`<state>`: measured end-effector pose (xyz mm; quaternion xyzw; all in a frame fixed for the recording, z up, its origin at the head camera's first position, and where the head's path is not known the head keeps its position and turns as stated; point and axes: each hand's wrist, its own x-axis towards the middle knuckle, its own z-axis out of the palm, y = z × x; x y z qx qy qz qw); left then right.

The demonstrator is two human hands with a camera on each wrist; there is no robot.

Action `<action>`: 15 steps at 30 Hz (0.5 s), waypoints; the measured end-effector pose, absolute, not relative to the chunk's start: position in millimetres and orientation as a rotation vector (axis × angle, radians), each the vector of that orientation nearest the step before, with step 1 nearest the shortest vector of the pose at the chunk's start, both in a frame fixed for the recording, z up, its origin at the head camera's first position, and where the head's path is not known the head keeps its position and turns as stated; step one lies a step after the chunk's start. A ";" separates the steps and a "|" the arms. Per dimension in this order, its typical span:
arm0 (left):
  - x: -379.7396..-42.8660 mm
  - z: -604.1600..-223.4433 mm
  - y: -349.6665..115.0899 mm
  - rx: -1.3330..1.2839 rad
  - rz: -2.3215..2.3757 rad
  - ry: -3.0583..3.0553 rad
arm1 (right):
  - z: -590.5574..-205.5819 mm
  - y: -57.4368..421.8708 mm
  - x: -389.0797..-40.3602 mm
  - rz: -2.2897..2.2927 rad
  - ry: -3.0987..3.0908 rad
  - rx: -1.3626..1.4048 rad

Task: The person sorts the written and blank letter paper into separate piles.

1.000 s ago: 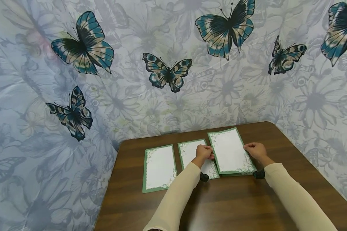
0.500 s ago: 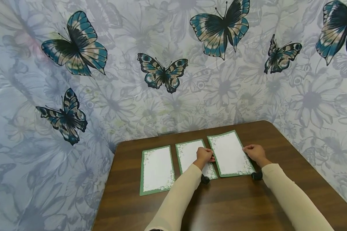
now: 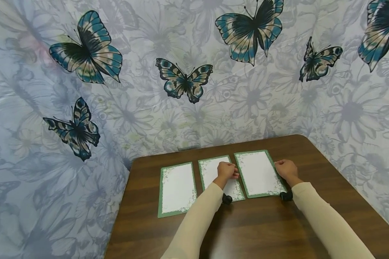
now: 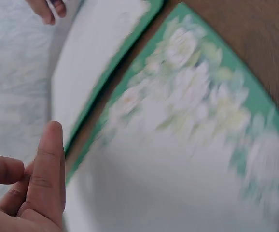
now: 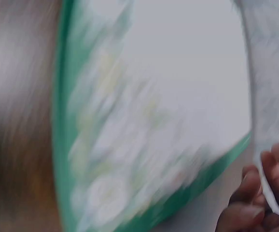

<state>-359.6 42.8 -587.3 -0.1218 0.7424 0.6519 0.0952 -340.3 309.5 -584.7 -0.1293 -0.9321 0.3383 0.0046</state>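
Observation:
In the head view, three white sheets with green floral borders lie on the brown table. My left hand hovers over the middle sheet, beside the left edge of the right sheet. Its fingers, fairly straight in the left wrist view, hold nothing. At the right sheet's right edge is my right hand, its fingers loosely bent. A thin white strip shows between those fingers in the right wrist view; what it is, I cannot tell. The left sheet lies apart from both hands.
The brown table extends in front of the sheets and to the right. Behind it hangs a pale floral backdrop with printed butterflies. Dark wrist cameras sit below both hands.
The upper sheet on the right, held slightly raised by both hands before, has come down flat and lines up with what lies under it. Both hands have loosened from its edges.

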 end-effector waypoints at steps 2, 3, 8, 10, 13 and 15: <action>-355.0 -577.4 28.1 -0.346 1.984 2.187 | -575.3 297.5 -341.2 1.059 -2.934 -0.360; -351.5 -572.6 19.4 -0.334 2.006 2.180 | -570.9 289.9 -341.4 1.062 -2.948 -0.333; -329.2 -558.7 -30.3 -0.264 2.005 2.138 | -558.2 245.7 -341.0 1.149 -3.021 -0.143; -321.3 -556.3 -50.0 -0.243 1.973 2.136 | -556.8 227.8 -340.1 1.244 -3.036 -0.075; -312.8 -555.0 -75.5 -0.245 1.912 2.173 | -555.9 203.4 -336.8 1.466 -3.046 0.015; -310.4 -556.0 -88.4 -0.268 1.871 2.189 | -556.9 189.6 -334.5 1.571 -3.050 0.030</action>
